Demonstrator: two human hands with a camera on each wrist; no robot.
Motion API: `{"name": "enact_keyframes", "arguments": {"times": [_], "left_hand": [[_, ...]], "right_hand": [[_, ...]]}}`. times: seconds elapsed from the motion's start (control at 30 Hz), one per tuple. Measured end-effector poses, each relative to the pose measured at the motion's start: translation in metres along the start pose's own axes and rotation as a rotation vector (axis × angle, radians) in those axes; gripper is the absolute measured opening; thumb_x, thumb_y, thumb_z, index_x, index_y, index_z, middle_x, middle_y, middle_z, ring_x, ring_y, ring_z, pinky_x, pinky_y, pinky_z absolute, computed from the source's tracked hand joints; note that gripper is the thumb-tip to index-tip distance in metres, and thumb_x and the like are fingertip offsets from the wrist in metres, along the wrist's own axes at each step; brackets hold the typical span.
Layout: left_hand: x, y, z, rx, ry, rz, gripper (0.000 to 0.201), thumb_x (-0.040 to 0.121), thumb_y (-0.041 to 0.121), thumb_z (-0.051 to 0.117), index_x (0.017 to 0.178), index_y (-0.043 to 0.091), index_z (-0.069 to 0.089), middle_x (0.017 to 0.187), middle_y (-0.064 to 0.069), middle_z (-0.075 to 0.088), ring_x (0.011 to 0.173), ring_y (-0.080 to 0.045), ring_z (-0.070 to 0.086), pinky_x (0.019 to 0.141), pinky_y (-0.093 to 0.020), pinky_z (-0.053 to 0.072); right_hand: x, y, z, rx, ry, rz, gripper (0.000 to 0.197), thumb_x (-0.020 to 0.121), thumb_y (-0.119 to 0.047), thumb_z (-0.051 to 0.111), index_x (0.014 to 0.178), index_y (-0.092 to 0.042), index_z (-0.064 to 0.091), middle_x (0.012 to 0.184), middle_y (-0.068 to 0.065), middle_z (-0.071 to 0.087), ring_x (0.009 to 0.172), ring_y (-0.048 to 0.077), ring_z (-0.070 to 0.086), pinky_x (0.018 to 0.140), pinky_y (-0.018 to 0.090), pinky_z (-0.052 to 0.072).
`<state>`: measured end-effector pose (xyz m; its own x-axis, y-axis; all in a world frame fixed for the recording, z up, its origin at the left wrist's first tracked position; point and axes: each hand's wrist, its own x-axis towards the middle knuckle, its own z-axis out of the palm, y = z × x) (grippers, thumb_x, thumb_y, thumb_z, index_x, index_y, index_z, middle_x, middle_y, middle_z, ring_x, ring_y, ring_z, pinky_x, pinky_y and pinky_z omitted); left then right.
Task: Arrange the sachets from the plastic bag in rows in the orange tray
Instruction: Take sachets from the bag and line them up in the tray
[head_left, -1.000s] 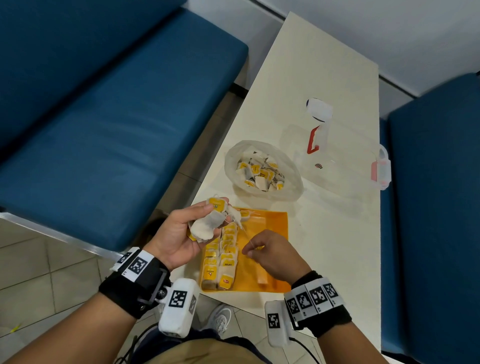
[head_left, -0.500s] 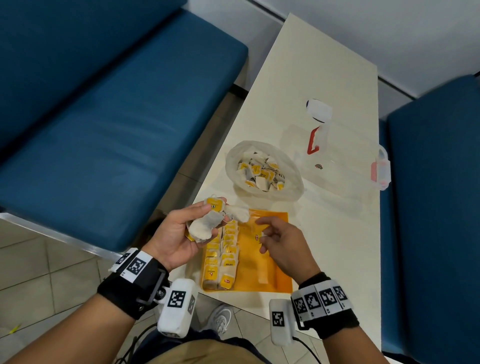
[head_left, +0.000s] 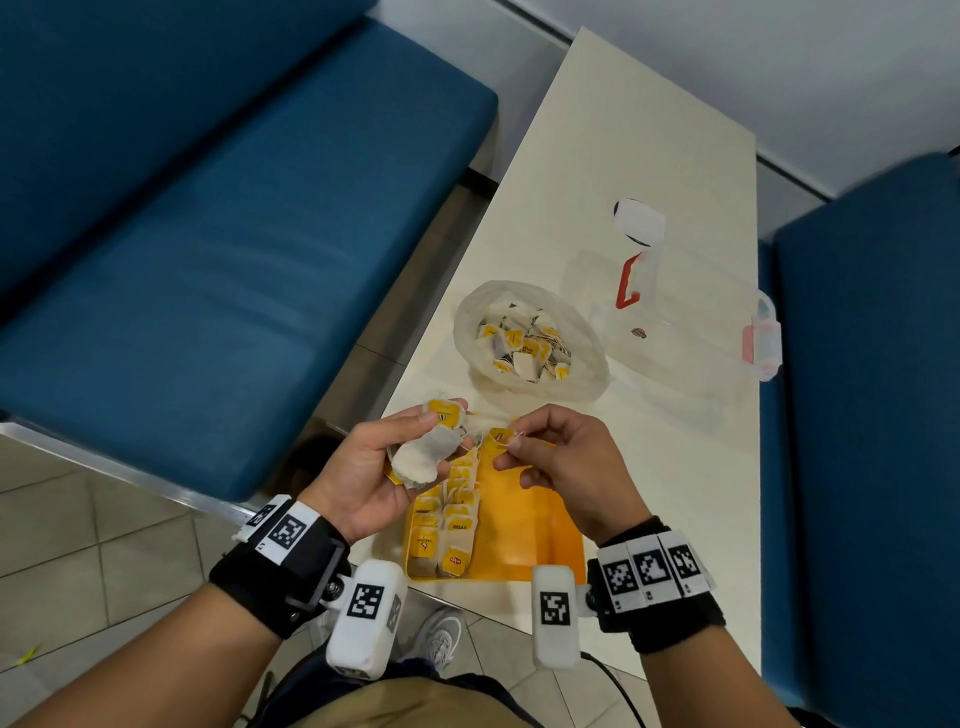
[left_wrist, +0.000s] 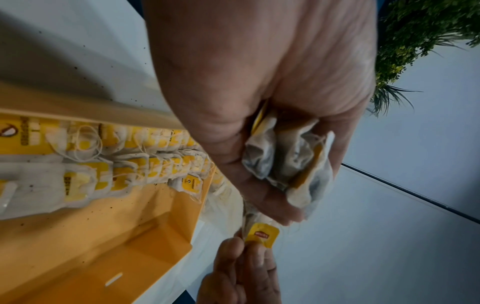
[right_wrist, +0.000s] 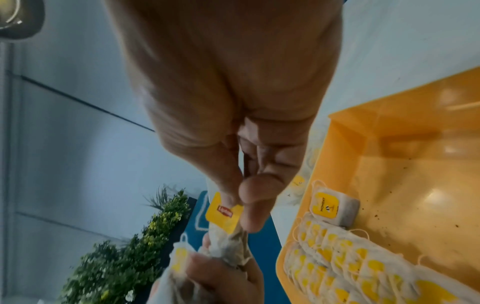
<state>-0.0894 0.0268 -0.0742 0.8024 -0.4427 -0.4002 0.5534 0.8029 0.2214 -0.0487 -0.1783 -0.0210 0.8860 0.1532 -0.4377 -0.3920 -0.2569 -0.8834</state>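
Note:
My left hand (head_left: 415, 441) grips a bunch of tea sachets (head_left: 423, 454) above the left far corner of the orange tray (head_left: 524, 540). The same bunch (left_wrist: 288, 164) shows in its palm in the left wrist view. My right hand (head_left: 511, 447) pinches one sachet by its yellow tag (head_left: 500, 435) (right_wrist: 224, 214) (left_wrist: 262, 234), right beside the left hand's bunch. Two rows of sachets (head_left: 447, 525) lie along the tray's left side. The clear plastic bag (head_left: 530, 338) with several more sachets stands just beyond the tray.
A clear plastic container (head_left: 691, 332) with pink and red latches lies on the white table (head_left: 623, 156) right of the bag. Blue benches (head_left: 208, 234) flank the table on both sides. The tray sits at the table's near edge.
My right hand has lifted from the tray's floor up and left to the bunch in my left hand, and now pinches a sachet tag there. The left hand has stayed put.

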Motion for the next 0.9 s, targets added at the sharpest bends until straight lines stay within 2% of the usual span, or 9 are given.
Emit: {"name": "enact_keyframes", "arguments": {"times": [0.13,0.23,0.4,0.47,0.57,0.63,0.7,0.8,0.9], "left_hand": [[0.0,-0.001,-0.002,0.004,0.008,-0.014,0.078,0.057,0.015,0.097,0.126,-0.001,0.064,0.108,-0.026,0.067,0.088,-0.028,0.07,0.057,-0.027,0.061],[0.001,-0.001,-0.004,0.012,0.01,-0.016,0.084,0.059,0.016,0.096,0.132,-0.002,0.059,0.11,-0.025,0.066,0.09,-0.028,0.07,0.058,-0.027,0.061],[0.002,0.001,-0.009,0.052,0.023,0.018,0.069,0.063,0.018,0.095,0.122,0.0,0.065,0.128,-0.021,0.063,0.092,-0.025,0.068,0.059,-0.026,0.06],[0.002,0.004,-0.013,0.048,0.024,0.027,0.065,0.064,0.019,0.093,0.12,0.001,0.067,0.131,-0.02,0.063,0.093,-0.025,0.067,0.059,-0.025,0.06],[0.002,0.005,-0.017,0.035,0.027,0.029,0.056,0.071,0.018,0.089,0.119,0.002,0.068,0.129,-0.018,0.064,0.093,-0.025,0.068,0.06,-0.025,0.06],[0.002,0.004,-0.018,0.019,0.037,0.028,0.039,0.085,0.014,0.074,0.121,0.0,0.066,0.127,-0.018,0.065,0.091,-0.024,0.069,0.06,-0.025,0.06],[0.002,0.003,-0.018,0.021,0.047,0.022,0.034,0.092,0.012,0.062,0.123,-0.001,0.064,0.125,-0.019,0.065,0.09,-0.024,0.069,0.059,-0.024,0.06],[0.004,0.002,-0.02,0.032,0.06,0.022,0.042,0.086,0.013,0.068,0.125,-0.002,0.063,0.126,-0.02,0.063,0.092,-0.025,0.069,0.058,-0.025,0.06],[0.004,0.002,-0.021,0.047,0.075,0.018,0.041,0.084,0.013,0.07,0.122,-0.002,0.066,0.127,-0.021,0.062,0.093,-0.026,0.069,0.058,-0.025,0.06]], "right_hand": [[0.002,-0.001,0.003,-0.025,0.027,-0.033,0.02,0.086,0.011,0.065,0.103,0.0,0.064,0.075,0.013,0.068,0.065,0.022,0.068,0.051,0.026,0.051],[0.002,-0.002,0.002,-0.077,0.029,-0.05,0.012,0.085,0.007,0.068,0.094,-0.001,0.067,0.073,0.017,0.068,0.057,0.015,0.064,0.051,0.026,0.049],[0.006,0.0,-0.011,-0.181,0.097,-0.071,0.007,0.086,0.003,0.068,0.084,-0.003,0.063,0.076,0.015,0.069,0.067,0.025,0.073,0.048,0.028,0.049],[0.012,0.006,-0.018,-0.307,0.123,-0.051,0.008,0.086,0.001,0.067,0.085,-0.005,0.062,0.074,0.015,0.071,0.063,0.018,0.072,0.05,0.03,0.051],[0.022,0.023,-0.02,-0.605,0.098,-0.048,0.011,0.083,-0.004,0.065,0.083,-0.015,0.064,0.069,0.005,0.071,0.065,0.014,0.069,0.06,0.032,0.055],[0.029,0.035,-0.015,-0.738,0.034,-0.037,0.014,0.082,-0.003,0.063,0.082,-0.017,0.064,0.072,0.0,0.068,0.071,0.014,0.068,0.063,0.025,0.054],[0.036,0.045,-0.009,-0.814,-0.029,-0.02,0.02,0.082,0.0,0.06,0.083,-0.02,0.065,0.074,-0.007,0.062,0.072,0.008,0.062,0.057,0.011,0.043],[0.048,0.054,-0.001,-0.845,-0.054,-0.006,0.026,0.082,0.003,0.058,0.084,-0.021,0.066,0.079,-0.009,0.06,0.077,0.009,0.056,0.055,0.007,0.035],[0.058,0.06,0.002,-0.843,-0.008,0.002,0.026,0.082,0.004,0.058,0.084,-0.02,0.068,0.091,-0.003,0.067,0.083,0.011,0.058,0.059,0.009,0.036]]}}
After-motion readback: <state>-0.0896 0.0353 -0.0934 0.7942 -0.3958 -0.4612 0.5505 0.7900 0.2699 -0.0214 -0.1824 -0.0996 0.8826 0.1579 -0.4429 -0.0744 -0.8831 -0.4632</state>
